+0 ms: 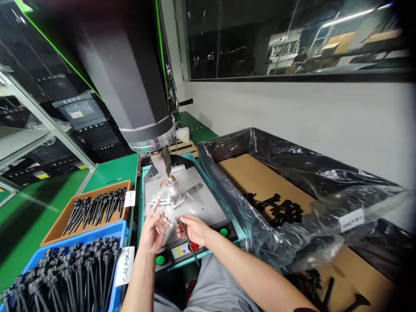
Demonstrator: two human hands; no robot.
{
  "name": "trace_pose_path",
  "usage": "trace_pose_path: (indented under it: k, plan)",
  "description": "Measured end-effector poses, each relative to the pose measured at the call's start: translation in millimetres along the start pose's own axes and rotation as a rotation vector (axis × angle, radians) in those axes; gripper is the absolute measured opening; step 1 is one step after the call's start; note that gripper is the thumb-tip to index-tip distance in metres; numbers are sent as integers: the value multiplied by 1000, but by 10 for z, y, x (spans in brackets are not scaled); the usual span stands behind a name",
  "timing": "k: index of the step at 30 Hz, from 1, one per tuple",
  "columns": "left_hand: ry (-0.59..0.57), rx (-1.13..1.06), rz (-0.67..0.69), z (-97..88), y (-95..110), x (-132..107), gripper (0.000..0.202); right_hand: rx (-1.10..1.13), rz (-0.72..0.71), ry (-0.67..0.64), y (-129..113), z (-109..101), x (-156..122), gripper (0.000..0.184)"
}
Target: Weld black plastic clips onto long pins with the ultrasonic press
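My right hand (194, 231) pinches a thin black plastic rod (189, 243) near its upper end, and the rod slants down over the front edge of the machine base. To its left, my left hand (154, 230) is palm up with its fingers apart and loosely bent. Thin clear plastic strands show at its fingertips; I cannot make out anything firmly held. Just beyond both hands, crumpled clear plastic film (167, 190) covers a small fixture on the metal plate (191, 208). The grey machine horn (161, 164) points down at that fixture from above.
Black headed stalks fill a blue bin (122, 234) and an orange-brown tray (48, 236) on the left. At right, a plastic-lined box (224, 151) holds black parts on cardboard. Green buttons (160, 260) and a red button (194, 246) line the base's front.
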State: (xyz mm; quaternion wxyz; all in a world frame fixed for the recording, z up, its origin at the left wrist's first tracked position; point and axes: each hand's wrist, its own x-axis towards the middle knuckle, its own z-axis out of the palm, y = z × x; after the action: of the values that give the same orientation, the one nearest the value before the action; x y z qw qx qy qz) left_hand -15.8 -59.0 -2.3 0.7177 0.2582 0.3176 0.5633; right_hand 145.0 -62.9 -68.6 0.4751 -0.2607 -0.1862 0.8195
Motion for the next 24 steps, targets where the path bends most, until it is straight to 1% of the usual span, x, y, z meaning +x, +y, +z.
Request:
trace_pose_path:
  k: [3,5,7,9,11,13,15,18,21,24]
  plan:
    - [-50,-83,21,4,30,2,59,18,-98,-44,-5,137,220,40]
    - [-53,-97,22,-1,38,9,62,-20,-216,-61,-56,241,338,43]
    - [-45,-85,25,6,43,14,64,-115,-376,-44,-140,325,423,40]
    - [-37,-68,39,27,46,21,66,-287,-555,33,-246,370,473,35]
    - [-24,-59,44,55,48,33,68,-505,-714,127,-356,374,498,34]
    - [-13,-46,45,81,51,54,69,-696,-851,199,-457,354,515,34]
    - [-9,-22,51,102,53,83,70,-807,-957,254,-538,331,547,34]
    - [-11,14,63,116,59,136,72,-852,-1045,304,-610,318,639,32]
    - [-7,21,68,109,63,184,73,-841,-1087,267,-643,332,748,30]
    - [-7,22,80,93,66,220,72,-878,-1096,216,-673,369,838,28]
